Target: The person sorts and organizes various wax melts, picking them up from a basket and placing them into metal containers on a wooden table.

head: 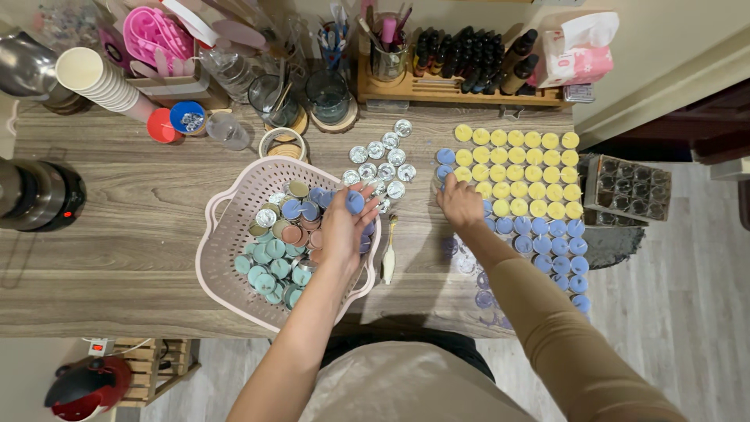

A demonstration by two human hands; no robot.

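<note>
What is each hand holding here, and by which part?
The left hand pinches a blue tealight candle by its rim in its fingertips, above the pink basket. The right hand rests among the tabletop candles; any hold is unclear.

I look down on a long grey-brown wood-grain table (101, 258) set against a cream wall (656, 31). Pale grey plank flooring (687, 297) runs to its right, where a dark brown wooden door frame (726, 117) stands. A slatted light wooden crate (156, 363) sits below the table's near edge.
</note>
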